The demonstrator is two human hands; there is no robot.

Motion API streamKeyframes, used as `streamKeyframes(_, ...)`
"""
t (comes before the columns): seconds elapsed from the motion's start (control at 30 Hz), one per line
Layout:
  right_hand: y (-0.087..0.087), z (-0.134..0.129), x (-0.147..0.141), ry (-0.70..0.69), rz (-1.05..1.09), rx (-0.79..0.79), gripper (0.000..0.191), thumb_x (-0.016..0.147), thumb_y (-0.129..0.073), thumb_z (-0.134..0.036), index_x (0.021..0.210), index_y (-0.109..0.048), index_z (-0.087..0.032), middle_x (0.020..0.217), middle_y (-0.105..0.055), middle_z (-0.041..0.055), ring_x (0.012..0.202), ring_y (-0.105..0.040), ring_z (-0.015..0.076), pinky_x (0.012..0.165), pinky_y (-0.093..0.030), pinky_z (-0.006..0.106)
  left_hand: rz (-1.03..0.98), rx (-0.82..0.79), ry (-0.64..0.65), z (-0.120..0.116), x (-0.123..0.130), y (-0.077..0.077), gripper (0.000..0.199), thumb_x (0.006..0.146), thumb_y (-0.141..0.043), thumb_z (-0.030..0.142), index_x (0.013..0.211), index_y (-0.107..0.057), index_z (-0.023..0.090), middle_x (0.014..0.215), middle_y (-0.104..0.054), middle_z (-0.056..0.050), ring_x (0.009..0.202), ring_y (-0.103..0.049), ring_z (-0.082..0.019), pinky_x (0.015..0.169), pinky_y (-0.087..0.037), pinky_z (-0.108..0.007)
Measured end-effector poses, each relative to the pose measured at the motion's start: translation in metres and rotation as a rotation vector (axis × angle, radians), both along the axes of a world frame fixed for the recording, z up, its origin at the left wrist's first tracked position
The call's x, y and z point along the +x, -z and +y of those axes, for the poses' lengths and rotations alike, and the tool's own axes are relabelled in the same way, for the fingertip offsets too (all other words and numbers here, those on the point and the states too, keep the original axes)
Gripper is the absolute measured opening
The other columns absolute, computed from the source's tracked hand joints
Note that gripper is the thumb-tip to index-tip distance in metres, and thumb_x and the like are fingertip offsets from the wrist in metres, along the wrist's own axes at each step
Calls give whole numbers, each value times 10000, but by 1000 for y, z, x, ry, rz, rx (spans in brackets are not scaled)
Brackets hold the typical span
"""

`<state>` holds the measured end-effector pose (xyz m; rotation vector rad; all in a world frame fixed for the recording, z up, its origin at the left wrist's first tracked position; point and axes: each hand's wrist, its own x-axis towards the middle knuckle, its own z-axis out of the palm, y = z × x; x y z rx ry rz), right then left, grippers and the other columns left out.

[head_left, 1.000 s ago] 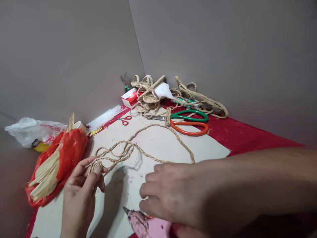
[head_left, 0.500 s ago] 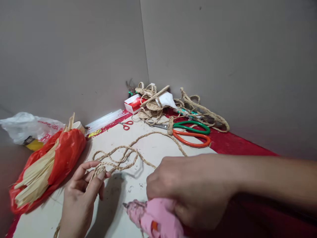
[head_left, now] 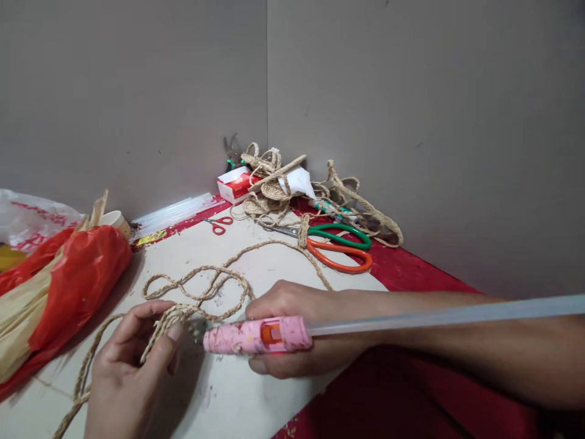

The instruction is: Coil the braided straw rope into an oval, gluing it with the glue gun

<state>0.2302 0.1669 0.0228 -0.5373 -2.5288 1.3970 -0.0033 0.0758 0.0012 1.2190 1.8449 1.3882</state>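
Observation:
My left hand pinches a small coil of braided straw cord between thumb and fingers. From the coil, loose cord loops across the white board and another length trails down at the left. My right hand is wrapped round a pink hot glue gun, its front end pointing left at the coil. The nozzle tip is blurred, so I cannot tell if it touches the cord. A long translucent glue stick sticks out of the gun's back, over my right forearm.
Large scissors with green and orange handles lie beyond my right hand. Small red scissors, glue sticks, a red-and-white box and heaped braided pieces lie behind. A red bag of straw is at left.
My right hand has swung the glue gun up and turned it, bringing its front end close to the coil. The glue stick now shows. My left hand still holds the coil, and the view has shifted.

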Motion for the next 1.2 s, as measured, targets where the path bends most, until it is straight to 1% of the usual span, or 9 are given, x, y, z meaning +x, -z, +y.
streamKeyframes(0.2,8,3,-1,217,45,101,242,777,-594,-340,664,-456,-176,571,-438,-47,492,-375,62,501,-325,187,-25,-9,-28,-4,2,0,386,634,-824,453,948,-694,271,657,-630,24,513,-497,-124,469,-423,-207)
streamKeyframes(0.23,9,3,-1,218,77,105,258,776,-593,-347,652,-441,-179,560,-424,-51,483,-365,60,493,-319,186,-21,-18,-33,-5,2,0,391,628,-826,457,946,-696,271,669,-637,21,514,-497,-124,468,-423,-207)
streamKeyframes(0.37,8,4,-2,114,187,84,266,773,-581,-323,636,-401,-184,552,-402,-56,470,-366,52,482,-313,176,26,-58,-19,-6,4,2,370,643,-809,480,935,-700,281,713,-661,13,520,-497,-124,458,-418,-206)
streamKeyframes(0.47,6,5,-2,88,151,51,290,781,-595,-367,645,-420,-181,560,-421,-50,479,-380,56,487,-318,178,35,-77,-12,-5,3,5,384,630,-809,499,935,-697,294,809,-702,-3,577,-539,-145,471,-437,-209)
streamKeyframes(0.6,7,4,-1,97,96,15,330,785,-607,-406,639,-419,-177,553,-414,-55,478,-355,48,489,-308,175,44,-98,-15,-2,3,8,395,612,-817,508,929,-702,302,874,-729,-14,631,-583,-165,505,-461,-214)
streamKeyframes(0.77,9,4,0,114,81,18,346,792,-610,-431,647,-431,-173,566,-421,-51,498,-365,53,495,-316,174,83,-77,17,-3,6,7,343,627,-810,501,893,-716,307,906,-753,-19,785,-656,-208,669,-503,-234)
streamKeyframes(0.87,10,4,-1,120,90,27,347,791,-599,-434,637,-428,-173,563,-421,-48,496,-356,54,491,-314,174,94,-77,36,-3,7,6,323,640,-807,482,902,-718,316,909,-754,-15,807,-663,-220,712,-506,-255)
streamKeyframes(1.07,19,4,-2,139,157,73,365,787,-612,-463,641,-442,-175,541,-415,-60,466,-336,46,483,-302,170,73,-82,21,-4,10,4,343,610,-817,496,880,-729,303,897,-758,-31,777,-666,-235,686,-521,-277)
streamKeyframes(1.2,20,3,-1,137,171,88,350,799,-617,-450,648,-475,-168,538,-431,-60,464,-330,41,491,-303,171,75,-75,9,-5,10,4,337,610,-817,485,880,-736,302,897,-758,-35,777,-669,-236,677,-525,-272)
